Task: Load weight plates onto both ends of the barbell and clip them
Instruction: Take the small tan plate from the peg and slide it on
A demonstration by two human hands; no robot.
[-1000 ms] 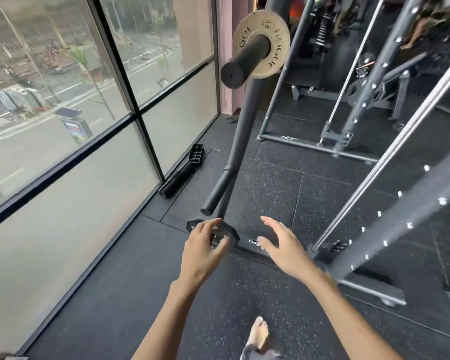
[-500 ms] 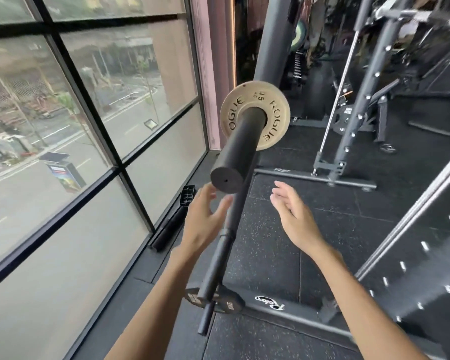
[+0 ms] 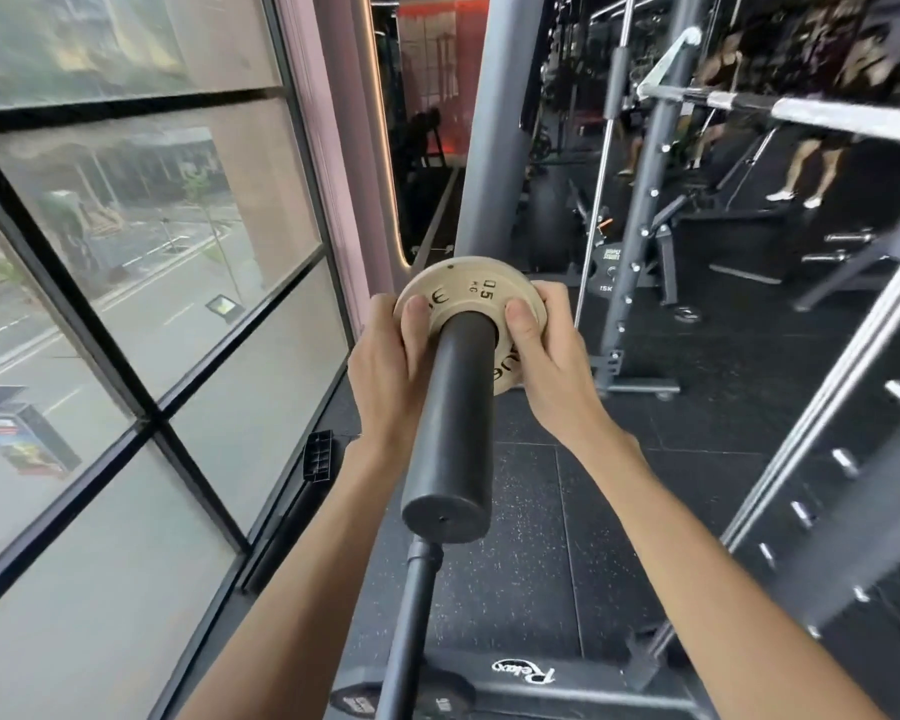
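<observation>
A black barbell sleeve [image 3: 450,423] points toward me in the middle of the view, its flat end cap close to the camera. A small cream weight plate [image 3: 463,291] marked 0.5 kg sits on the sleeve at its far end. My left hand [image 3: 391,371] grips the plate's left edge, thumb pressed on its face. My right hand [image 3: 552,366] grips the right edge, thumb also on the face. The bar's silver shaft [image 3: 827,114] runs off to the upper right. No clip is visible.
Large glass windows [image 3: 126,304] fill the left side. A grey rack upright [image 3: 494,122] rises behind the plate. A black storage peg [image 3: 411,615] and the rack base [image 3: 520,683] lie below. Perforated uprights [image 3: 842,459] stand right. Other machines and people's legs appear far back.
Both hands rose from near the floor to the sleeve and closed on the cream plate's two edges. The view tilted up from the floor to the bar's end.
</observation>
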